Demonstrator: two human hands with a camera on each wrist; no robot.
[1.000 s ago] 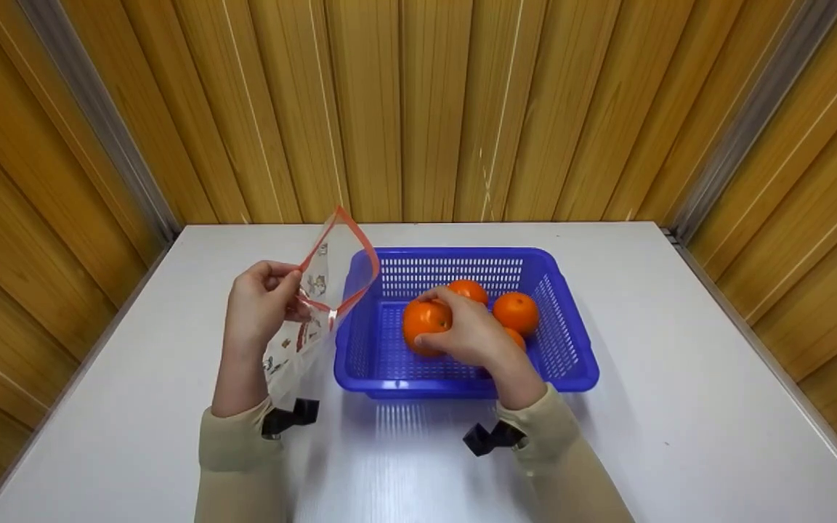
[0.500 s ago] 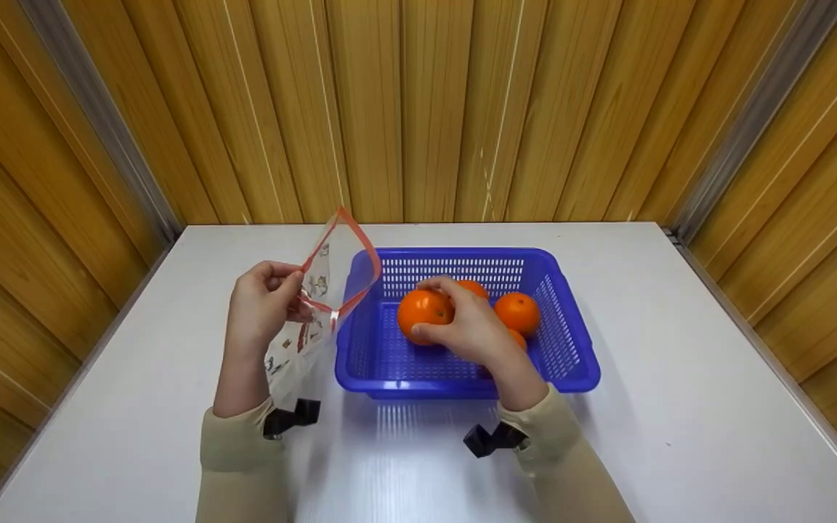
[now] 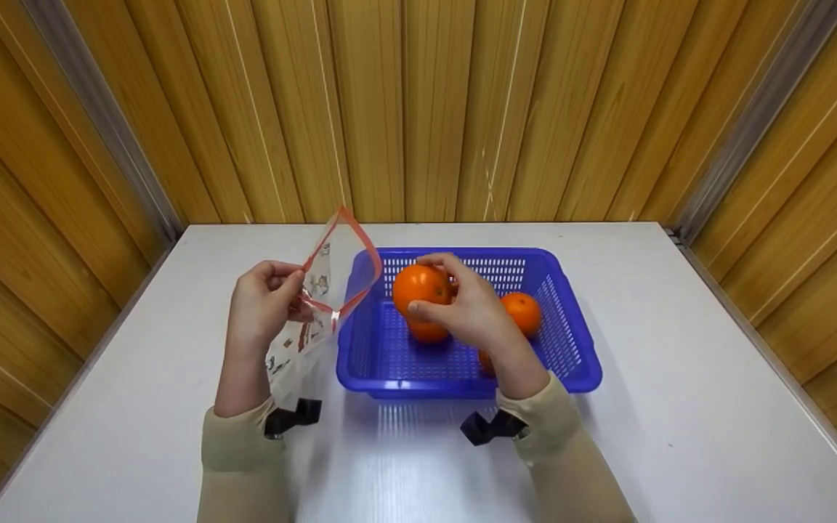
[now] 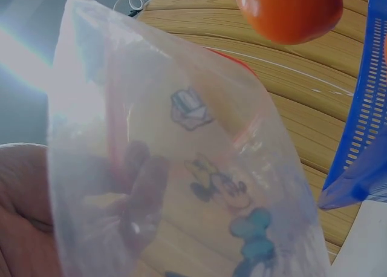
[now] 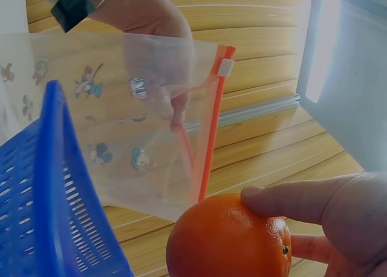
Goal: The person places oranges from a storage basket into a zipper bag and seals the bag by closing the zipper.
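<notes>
My left hand pinches the red-edged rim of a clear slider zip bag. The bag has cartoon prints, and its mouth gapes toward the right. In the left wrist view the milky plastic covers part of the fingers. An orange is gripped between the thumb and fingers of my right hand, raised above the blue basket. In the right wrist view, that orange is close to the bag's red opening. Below it another orange lies in the basket.
A further orange sits at the basket's right side, and one more is mostly hidden by my right wrist. The basket stands on a white table, with wood-patterned walls at the back and sides.
My right hand has lifted the orange up and slightly left, uncovering another orange beneath. The left hand and bag have hardly moved.
</notes>
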